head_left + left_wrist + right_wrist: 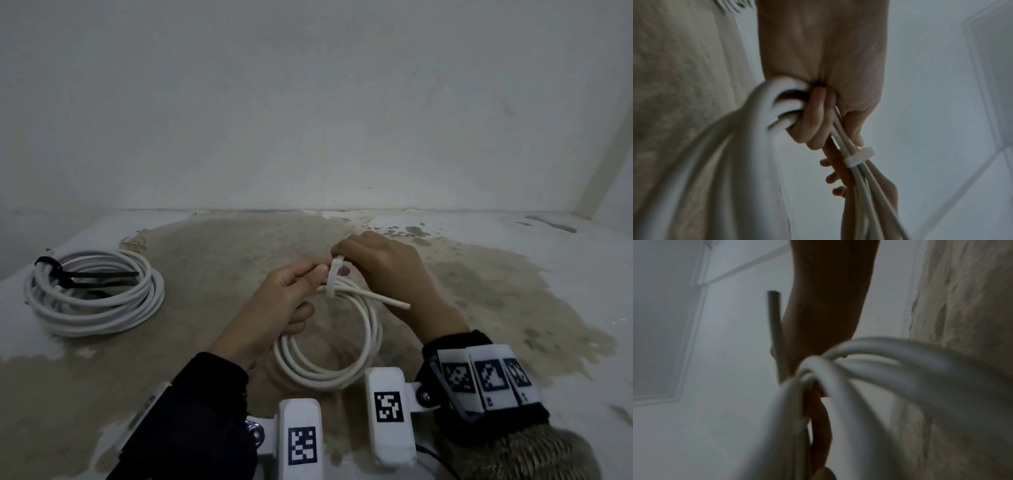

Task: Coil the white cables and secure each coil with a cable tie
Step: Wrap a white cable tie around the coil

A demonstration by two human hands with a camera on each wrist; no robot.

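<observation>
A small white cable coil (346,359) hangs just above the stained floor, held up between both hands. My left hand (308,277) grips the coil's top strands, fingers (813,116) curled round them. A white cable tie (333,277) loops around the bundled strands beside my left thumb, seen as a band (859,156) in the left wrist view. My right hand (342,263) pinches the tie's upper end. The cable's loose end (394,302) sticks out to the right under my right hand, and stands upright (774,321) in the right wrist view. The coil's strands (869,363) are blurred there.
A larger white cable coil (92,301) lies on the floor at the left, bound by a black cable tie (89,275) whose tail points right. A white wall (308,102) rises behind the floor. Brown staining (479,291) spreads over the floor under my hands.
</observation>
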